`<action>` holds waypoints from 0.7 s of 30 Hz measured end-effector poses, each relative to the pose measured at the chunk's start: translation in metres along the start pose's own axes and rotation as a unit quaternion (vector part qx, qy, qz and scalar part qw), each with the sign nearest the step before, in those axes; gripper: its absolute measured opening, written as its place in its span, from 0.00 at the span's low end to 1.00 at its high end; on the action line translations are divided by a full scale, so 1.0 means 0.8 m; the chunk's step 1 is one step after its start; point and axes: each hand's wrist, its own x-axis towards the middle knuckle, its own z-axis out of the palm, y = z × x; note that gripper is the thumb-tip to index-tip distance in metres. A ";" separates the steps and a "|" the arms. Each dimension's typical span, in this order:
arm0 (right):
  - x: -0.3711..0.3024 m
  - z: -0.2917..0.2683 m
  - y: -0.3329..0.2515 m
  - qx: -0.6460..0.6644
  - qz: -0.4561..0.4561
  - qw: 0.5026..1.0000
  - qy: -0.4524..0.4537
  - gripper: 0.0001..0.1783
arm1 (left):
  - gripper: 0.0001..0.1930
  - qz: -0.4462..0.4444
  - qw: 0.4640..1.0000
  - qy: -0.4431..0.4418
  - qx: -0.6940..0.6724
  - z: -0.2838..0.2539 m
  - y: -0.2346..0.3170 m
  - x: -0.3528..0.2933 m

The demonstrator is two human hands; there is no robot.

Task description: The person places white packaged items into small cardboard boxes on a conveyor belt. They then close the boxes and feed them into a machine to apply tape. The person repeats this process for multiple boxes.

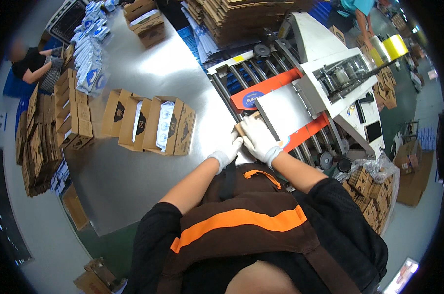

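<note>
Both my hands wear white gloves and are at the mouth of the carton-sealing machine (280, 108). A small brown cardboard box (240, 129) is between them, mostly hidden by the gloves. My left hand (228, 151) presses on its near left side, fingers closed against it. Over its top and right side lies my right hand (259, 139), fingers curved round it, beside the machine's orange guide rail (307, 132). To the left on the steel table (133, 191) stand open cardboard boxes (183, 128), with white-and-blue packets (165, 125) upright inside.
Blue-and-white packets (88, 68) are heaped at the far left, near a co-worker's gloved hands (56, 61). Flattened cartons (40, 142) are stacked beyond the table's left edge, others (231, 22) at the back. A yellow tape roll (396, 46) sits on the machine.
</note>
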 end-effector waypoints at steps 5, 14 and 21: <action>-0.015 0.001 -0.020 0.080 -0.055 0.973 0.210 0.19 | 0.36 0.139 0.776 0.545 0.285 -0.107 -0.024 -0.051; 0.027 0.013 -0.003 0.258 0.096 0.961 0.039 0.34 | 0.17 0.088 0.933 0.170 0.304 -0.067 -0.043 -0.085; -0.014 0.022 -0.025 0.445 0.242 0.860 0.063 0.35 | 0.39 0.132 0.876 0.430 0.173 -0.060 -0.109 -0.144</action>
